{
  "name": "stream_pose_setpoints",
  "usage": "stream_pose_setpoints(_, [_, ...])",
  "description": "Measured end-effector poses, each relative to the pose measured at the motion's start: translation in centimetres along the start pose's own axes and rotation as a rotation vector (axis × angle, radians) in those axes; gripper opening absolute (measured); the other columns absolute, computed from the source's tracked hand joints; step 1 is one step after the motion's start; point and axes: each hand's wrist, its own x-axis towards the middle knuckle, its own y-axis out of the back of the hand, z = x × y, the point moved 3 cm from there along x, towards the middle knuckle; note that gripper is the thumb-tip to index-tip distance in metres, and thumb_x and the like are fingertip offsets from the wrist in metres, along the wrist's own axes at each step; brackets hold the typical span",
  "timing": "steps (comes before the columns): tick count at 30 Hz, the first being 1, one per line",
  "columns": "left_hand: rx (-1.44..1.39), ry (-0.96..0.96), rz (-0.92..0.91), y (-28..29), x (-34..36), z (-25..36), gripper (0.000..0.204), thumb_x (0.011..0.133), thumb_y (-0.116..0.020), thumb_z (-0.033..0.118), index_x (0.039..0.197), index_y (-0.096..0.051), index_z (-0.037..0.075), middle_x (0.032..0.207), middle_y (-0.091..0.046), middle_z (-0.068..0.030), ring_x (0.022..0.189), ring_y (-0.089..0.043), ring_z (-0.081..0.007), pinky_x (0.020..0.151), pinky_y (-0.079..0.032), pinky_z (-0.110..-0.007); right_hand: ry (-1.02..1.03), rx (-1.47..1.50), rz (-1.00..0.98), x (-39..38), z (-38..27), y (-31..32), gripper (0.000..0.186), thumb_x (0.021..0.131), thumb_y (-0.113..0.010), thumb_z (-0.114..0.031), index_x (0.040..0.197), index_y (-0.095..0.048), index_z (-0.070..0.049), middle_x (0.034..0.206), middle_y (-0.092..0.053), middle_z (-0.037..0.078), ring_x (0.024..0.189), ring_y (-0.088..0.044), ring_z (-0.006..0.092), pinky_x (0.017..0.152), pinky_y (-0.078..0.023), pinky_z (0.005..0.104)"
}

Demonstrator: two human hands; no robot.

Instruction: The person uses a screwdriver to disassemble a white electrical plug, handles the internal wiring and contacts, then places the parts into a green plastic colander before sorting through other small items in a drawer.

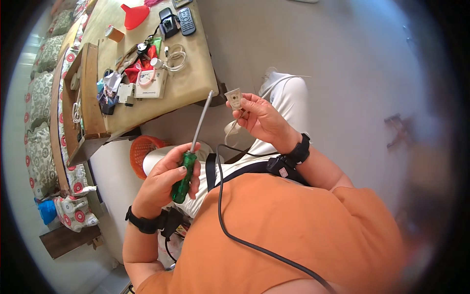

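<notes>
My left hand [164, 181] grips the green handle of a screwdriver [182, 177], whose metal shaft points up and slightly right toward the table's edge. To the right, my right hand [257, 115] pinches a small off-white plastic fitting [234, 99] between thumb and fingers, with a pale cable [228, 137] hanging below it over my lap. The screwdriver's tip is a little left of the fitting, apart from it.
A beige table [201, 66] at upper left holds a white box [154, 89], coiled white cable, a red funnel [133, 17], a jar and several small items. A wooden shelf [88, 93] lines its left side. An orange basket [139, 154] stands below. Patterned cushions lie far left.
</notes>
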Motion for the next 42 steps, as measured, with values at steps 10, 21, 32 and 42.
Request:
stream_pose_setpoints(10, [-0.070,0.007,0.008,0.4,-0.1,-0.6,0.052,0.087,-0.051,0.022,0.132,-0.034,0.003,0.091,-0.056,-0.0154,0.044,-0.046,-0.0110,0.036,-0.035,-0.020,-0.016,0.061,-0.055,-0.6,-0.7,-0.3,0.014,0.091,-0.053,-0.016,0.102,-0.055,-0.008,0.099,-0.063,0.006,0.080,-0.062,0.0117,0.066,-0.051,0.0236])
stream_pose_setpoints(21, [0.400,-0.143,0.152,-0.7,-0.3,0.2,0.043,0.088,-0.048,0.008,0.130,-0.042,0.004,0.093,-0.057,-0.0088,0.051,-0.047,-0.0066,0.041,-0.035,-0.017,0.055,-0.002,-0.065,-0.9,-0.9,-0.6,0.018,0.089,-0.056,-0.015,0.106,-0.055,-0.007,0.096,-0.064,0.005,0.080,-0.062,0.0133,0.066,-0.051,0.0246])
stream_pose_setpoints(32, [0.354,-0.095,0.134,-1.4,-0.2,0.7,0.043,0.086,-0.045,-0.004,0.129,-0.044,0.003,0.094,-0.057,-0.0059,0.056,-0.048,-0.0036,0.047,-0.038,-0.015,0.138,-0.129,-0.065,-1.0,-0.9,-0.4,0.019,0.089,-0.057,-0.014,0.106,-0.055,-0.007,0.098,-0.063,0.005,0.083,-0.062,0.0121,0.072,-0.051,0.0243])
stream_pose_setpoints(42, [0.327,-0.069,0.142,-1.6,-0.1,0.7,0.043,0.087,-0.046,-0.002,0.130,-0.042,0.003,0.093,-0.057,-0.0073,0.054,-0.048,-0.0035,0.042,-0.035,-0.016,0.204,-0.286,0.025,-1.3,-1.2,-0.6,0.020,0.086,-0.062,-0.016,0.103,-0.057,-0.007,0.089,-0.062,0.002,0.078,-0.061,0.0094,0.067,-0.050,0.0208])
